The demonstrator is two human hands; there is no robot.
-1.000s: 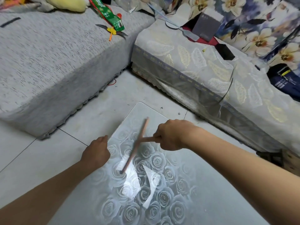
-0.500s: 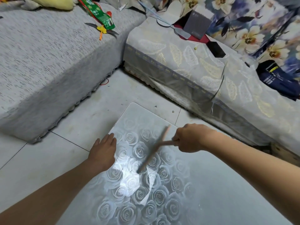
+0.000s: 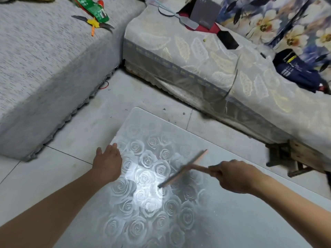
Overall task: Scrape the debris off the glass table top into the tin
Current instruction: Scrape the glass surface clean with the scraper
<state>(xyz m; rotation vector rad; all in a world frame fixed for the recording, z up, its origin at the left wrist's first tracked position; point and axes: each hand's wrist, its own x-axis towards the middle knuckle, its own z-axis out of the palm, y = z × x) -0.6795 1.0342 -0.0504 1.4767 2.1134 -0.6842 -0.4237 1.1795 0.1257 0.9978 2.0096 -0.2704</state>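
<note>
Head view, only one I get: glass table top (image 3: 206, 226) with a rose pattern fills the near middle, its rounded far corner pointing at the gap between two sofas. My left hand (image 3: 107, 162) lies flat on the glass's left edge, fingers straight and together, gripping nothing. My right hand (image 3: 232, 177) is curled tight round the handle of the scraper (image 3: 182, 170), out over the middle of the glass. The blade runs diagonally, its near-left end down by the bright glare patch and its far-right end higher; I can't tell if the whole edge touches. Tiny specks on the glass by the glare are too small to call. Dark crumbs (image 3: 163, 109) sit on the tiled floor (image 3: 80, 122) just past the far edge. Far left is a grey sofa (image 3: 44, 59) with pliers (image 3: 94, 24) and a green packet (image 3: 94, 8) on it; far right, a leaf-print covered sofa (image 3: 197, 56) carries a grey box (image 3: 206, 11)
</note>
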